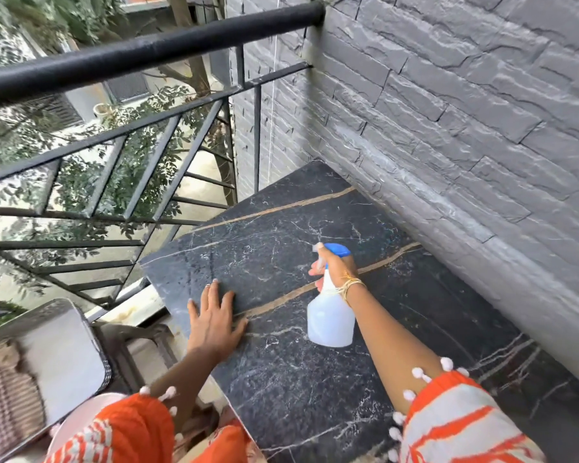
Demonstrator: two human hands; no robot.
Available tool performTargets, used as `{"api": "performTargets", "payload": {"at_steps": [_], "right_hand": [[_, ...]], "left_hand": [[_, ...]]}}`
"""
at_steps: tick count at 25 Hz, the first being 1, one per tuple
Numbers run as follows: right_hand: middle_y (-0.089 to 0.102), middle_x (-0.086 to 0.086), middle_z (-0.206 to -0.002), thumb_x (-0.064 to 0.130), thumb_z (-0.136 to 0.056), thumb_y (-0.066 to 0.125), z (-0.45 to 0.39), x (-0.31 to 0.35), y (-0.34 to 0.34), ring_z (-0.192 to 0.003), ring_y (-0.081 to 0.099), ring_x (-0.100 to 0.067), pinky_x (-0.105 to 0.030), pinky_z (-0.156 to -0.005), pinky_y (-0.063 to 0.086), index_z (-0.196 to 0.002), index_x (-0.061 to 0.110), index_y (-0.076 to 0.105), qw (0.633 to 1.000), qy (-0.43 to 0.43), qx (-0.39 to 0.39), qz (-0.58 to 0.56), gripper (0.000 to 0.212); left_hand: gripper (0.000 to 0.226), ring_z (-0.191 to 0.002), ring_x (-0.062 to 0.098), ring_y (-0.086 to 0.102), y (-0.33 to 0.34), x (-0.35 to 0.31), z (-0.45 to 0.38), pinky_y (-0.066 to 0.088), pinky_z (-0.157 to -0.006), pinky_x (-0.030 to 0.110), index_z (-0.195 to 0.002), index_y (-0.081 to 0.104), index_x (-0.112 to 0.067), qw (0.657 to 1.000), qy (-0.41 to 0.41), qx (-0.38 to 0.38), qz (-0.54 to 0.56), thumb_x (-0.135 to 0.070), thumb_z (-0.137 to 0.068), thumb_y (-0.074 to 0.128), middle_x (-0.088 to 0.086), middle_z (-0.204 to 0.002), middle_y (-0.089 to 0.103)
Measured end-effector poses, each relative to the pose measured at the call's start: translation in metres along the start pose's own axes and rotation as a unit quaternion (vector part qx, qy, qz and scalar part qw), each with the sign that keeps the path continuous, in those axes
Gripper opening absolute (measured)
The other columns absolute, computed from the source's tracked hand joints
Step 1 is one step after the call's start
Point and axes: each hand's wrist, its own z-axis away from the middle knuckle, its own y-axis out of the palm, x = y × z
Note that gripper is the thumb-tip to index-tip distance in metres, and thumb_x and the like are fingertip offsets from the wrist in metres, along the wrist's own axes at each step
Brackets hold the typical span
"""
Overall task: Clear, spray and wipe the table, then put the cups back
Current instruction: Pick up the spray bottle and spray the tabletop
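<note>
The right hand (331, 267) has its grip closed around the neck of the spray bottle (331, 315), fingers curled under the blue trigger head with one seemingly on the trigger, though the wrist hides how far it is squeezed. The bottle hangs roughly upright, its long axis a little tilted, its translucent body below the hand and close over the counter (315, 396); whether the base touches the stone I cannot tell. The nozzle points away from the person and toward the railing (114, 155), so the bare dark marble beyond the bottle, on the railing side, is what a spray from here would wet. The left hand (214, 320) lies flat and open on the counter, palm down and holding nothing, just on the railing side of the bottle and nearer the counter's edge; it sits close to the nozzle's line and may catch some mist. No cups and no cloth show on the counter, so the clearing looks done and spraying is the step in hand. The bottle appears mostly empty, though its cloudy wall hides any liquid level.
</note>
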Motion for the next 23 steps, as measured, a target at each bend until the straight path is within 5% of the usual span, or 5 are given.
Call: {"api": "performTargets", "payload": {"at_steps": [4, 8, 14, 18, 23], "right_hand": [[0.049, -0.011, -0.053, 0.032, -0.085, 0.067, 0.024, -0.017, 0.041, -0.039, 0.045, -0.021, -0.020, -0.040, 0.033, -0.070, 0.012, 0.063, 1.000, 0.003, 0.021, -0.016, 0.025], [0.057, -0.008, -0.057, 0.033, -0.086, 0.066, 0.050, -0.036, 0.075, -0.049, 0.057, -0.022, -0.023, -0.041, 0.041, -0.089, 0.003, 0.071, 0.990, 0.005, 0.130, 0.061, 0.031], [0.050, -0.003, -0.043, 0.035, -0.082, 0.070, 0.090, -0.062, 0.094, -0.032, 0.045, -0.016, -0.017, -0.036, 0.033, -0.064, 0.011, 0.062, 0.983, -0.008, 0.144, 0.114, 0.031], [0.047, -0.001, -0.039, 0.036, -0.078, 0.072, 0.105, -0.082, 0.069, -0.032, 0.041, -0.017, -0.018, -0.039, 0.031, -0.048, 0.016, 0.054, 0.979, 0.005, 0.138, 0.147, 0.041], [0.054, -0.005, -0.057, 0.032, -0.089, 0.063, 0.115, -0.098, 0.011, -0.043, 0.052, -0.015, -0.016, -0.039, 0.034, -0.081, 0.012, 0.064, 0.980, 0.032, 0.141, 0.137, 0.021]], "left_hand": [[0.049, -0.141, 0.041, 0.027, -0.002, 0.028, 0.031, 0.030, -0.106, 0.061, -0.121, 0.054, -0.013, 0.998, -0.056, -0.024, 0.020, -0.049, -0.088, 0.054, 0.025, -0.152, 0.026], [0.043, -0.134, 0.041, 0.034, -0.004, 0.040, 0.054, 0.039, -0.102, 0.052, -0.122, 0.052, -0.013, 0.990, -0.110, -0.014, 0.088, -0.041, -0.089, 0.057, 0.022, -0.147, 0.028], [0.039, -0.106, 0.034, 0.062, 0.002, 0.038, 0.085, 0.046, -0.091, 0.040, -0.125, 0.050, -0.015, 0.945, -0.165, 0.001, 0.281, -0.033, -0.092, 0.057, 0.016, -0.118, 0.064], [0.033, -0.108, 0.031, 0.062, 0.003, 0.024, 0.108, 0.043, -0.084, 0.033, -0.119, 0.049, -0.012, 0.916, -0.202, -0.003, 0.347, -0.023, -0.091, 0.062, 0.013, -0.114, 0.069], [0.035, -0.091, 0.034, 0.067, 0.016, 0.002, 0.128, 0.053, -0.078, 0.041, -0.101, 0.039, -0.011, 0.890, -0.252, 0.030, 0.379, -0.019, -0.085, 0.069, 0.016, -0.094, 0.069]]}}
